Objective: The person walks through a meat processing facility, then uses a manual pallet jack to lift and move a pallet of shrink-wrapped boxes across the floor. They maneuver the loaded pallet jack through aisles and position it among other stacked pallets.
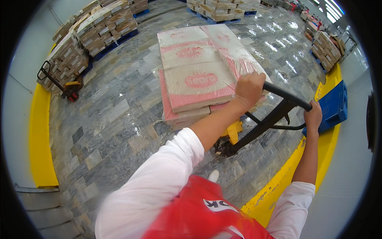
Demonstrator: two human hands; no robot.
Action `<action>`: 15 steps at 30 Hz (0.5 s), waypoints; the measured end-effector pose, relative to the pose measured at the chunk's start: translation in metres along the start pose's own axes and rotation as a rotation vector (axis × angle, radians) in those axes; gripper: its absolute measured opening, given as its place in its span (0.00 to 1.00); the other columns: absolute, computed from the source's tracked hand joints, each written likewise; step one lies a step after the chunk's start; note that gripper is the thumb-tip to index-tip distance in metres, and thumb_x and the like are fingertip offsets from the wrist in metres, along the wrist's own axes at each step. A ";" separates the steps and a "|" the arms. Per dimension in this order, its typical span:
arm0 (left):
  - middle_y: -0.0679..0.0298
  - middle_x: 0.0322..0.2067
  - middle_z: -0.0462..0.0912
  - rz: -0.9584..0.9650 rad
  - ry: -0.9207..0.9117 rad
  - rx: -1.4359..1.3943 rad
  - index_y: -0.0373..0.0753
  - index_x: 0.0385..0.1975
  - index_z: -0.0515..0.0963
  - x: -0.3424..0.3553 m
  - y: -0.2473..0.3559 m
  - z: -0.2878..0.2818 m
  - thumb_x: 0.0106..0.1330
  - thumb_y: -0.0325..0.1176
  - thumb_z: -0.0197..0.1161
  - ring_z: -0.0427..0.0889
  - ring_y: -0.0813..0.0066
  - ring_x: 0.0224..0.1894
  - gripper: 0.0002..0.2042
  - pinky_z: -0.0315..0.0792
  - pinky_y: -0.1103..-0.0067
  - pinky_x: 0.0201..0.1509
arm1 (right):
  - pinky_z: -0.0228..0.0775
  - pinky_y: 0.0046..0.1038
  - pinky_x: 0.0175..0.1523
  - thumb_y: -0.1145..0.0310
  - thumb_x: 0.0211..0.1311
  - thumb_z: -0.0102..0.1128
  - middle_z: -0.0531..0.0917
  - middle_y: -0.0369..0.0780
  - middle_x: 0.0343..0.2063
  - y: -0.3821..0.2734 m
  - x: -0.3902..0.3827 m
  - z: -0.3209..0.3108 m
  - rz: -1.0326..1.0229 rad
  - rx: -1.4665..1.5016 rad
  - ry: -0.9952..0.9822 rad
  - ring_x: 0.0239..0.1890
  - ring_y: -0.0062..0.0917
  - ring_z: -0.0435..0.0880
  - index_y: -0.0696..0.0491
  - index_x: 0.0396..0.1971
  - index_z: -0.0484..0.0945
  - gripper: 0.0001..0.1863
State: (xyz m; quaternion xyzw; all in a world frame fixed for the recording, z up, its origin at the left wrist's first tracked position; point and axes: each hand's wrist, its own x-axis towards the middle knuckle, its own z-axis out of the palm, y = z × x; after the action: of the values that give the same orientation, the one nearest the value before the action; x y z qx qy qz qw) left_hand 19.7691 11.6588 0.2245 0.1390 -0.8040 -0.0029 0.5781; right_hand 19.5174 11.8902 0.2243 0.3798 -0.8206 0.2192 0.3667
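My left hand is closed round the left end of the black handle of a pallet jack. My right hand grips the handle's right side. The jack's dark shaft slopes down to a yellow body part near the floor. Just beyond it sits a low stack of flat white-and-red cartons, wrapped in clear film. My left forearm crosses in front of the stack's near corner. What lies under the cartons is mostly hidden.
Wet-looking grey tiles cover the floor. A blue plastic pallet leans by the right wall above a yellow kerb. Another pallet jack stands at left beside stacked cartons. More loaded pallets stand at the back and a stack far right.
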 end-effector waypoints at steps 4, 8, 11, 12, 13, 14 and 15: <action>0.59 0.26 0.78 -0.042 -0.006 0.089 0.43 0.29 0.74 0.044 -0.045 0.037 0.57 0.29 0.66 0.83 0.55 0.30 0.06 0.77 0.63 0.31 | 0.73 0.48 0.45 0.69 0.64 0.63 0.82 0.47 0.35 -0.005 0.083 0.066 -0.053 0.072 -0.031 0.42 0.50 0.83 0.53 0.33 0.81 0.04; 0.59 0.26 0.79 -0.113 0.064 0.185 0.44 0.29 0.75 0.085 -0.067 0.072 0.56 0.30 0.68 0.83 0.53 0.29 0.07 0.75 0.62 0.29 | 0.73 0.48 0.45 0.70 0.61 0.65 0.81 0.46 0.33 -0.010 0.187 0.131 -0.168 0.211 0.005 0.41 0.49 0.83 0.53 0.31 0.81 0.03; 0.59 0.25 0.79 -0.182 0.065 0.345 0.44 0.28 0.75 0.113 -0.098 0.080 0.59 0.32 0.69 0.83 0.53 0.28 0.07 0.75 0.62 0.29 | 0.73 0.48 0.45 0.71 0.60 0.66 0.81 0.45 0.32 -0.041 0.253 0.171 -0.244 0.298 0.010 0.41 0.48 0.83 0.53 0.30 0.80 0.03; 0.59 0.25 0.79 -0.182 0.072 0.378 0.44 0.28 0.75 0.126 -0.113 0.083 0.60 0.33 0.69 0.83 0.53 0.28 0.07 0.75 0.62 0.29 | 0.73 0.48 0.45 0.71 0.59 0.66 0.81 0.45 0.32 -0.054 0.272 0.181 -0.272 0.320 0.012 0.41 0.47 0.83 0.52 0.30 0.80 0.03; 0.59 0.24 0.79 -0.165 0.079 0.404 0.44 0.28 0.75 0.157 -0.145 0.078 0.61 0.34 0.69 0.83 0.54 0.28 0.07 0.75 0.62 0.28 | 0.73 0.48 0.45 0.71 0.59 0.66 0.81 0.45 0.32 -0.079 0.302 0.190 -0.268 0.337 0.020 0.40 0.47 0.83 0.52 0.30 0.80 0.04; 0.59 0.24 0.79 -0.161 0.098 0.435 0.44 0.28 0.75 0.172 -0.164 0.081 0.62 0.34 0.69 0.83 0.54 0.28 0.08 0.75 0.62 0.28 | 0.73 0.47 0.45 0.71 0.60 0.66 0.81 0.45 0.32 -0.091 0.322 0.200 -0.282 0.353 0.027 0.40 0.47 0.83 0.52 0.30 0.80 0.04; 0.59 0.24 0.79 -0.176 0.102 0.457 0.44 0.28 0.76 0.185 -0.181 0.086 0.63 0.35 0.69 0.83 0.54 0.28 0.08 0.75 0.62 0.28 | 0.73 0.47 0.45 0.70 0.60 0.66 0.81 0.45 0.32 -0.101 0.341 0.211 -0.295 0.367 0.035 0.40 0.47 0.83 0.52 0.30 0.80 0.04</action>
State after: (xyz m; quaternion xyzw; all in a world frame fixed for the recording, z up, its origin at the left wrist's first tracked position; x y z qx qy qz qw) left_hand 19.6749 11.4297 0.3381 0.3357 -0.7384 0.1357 0.5689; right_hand 19.3538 11.5355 0.3602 0.5519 -0.6960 0.3155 0.3338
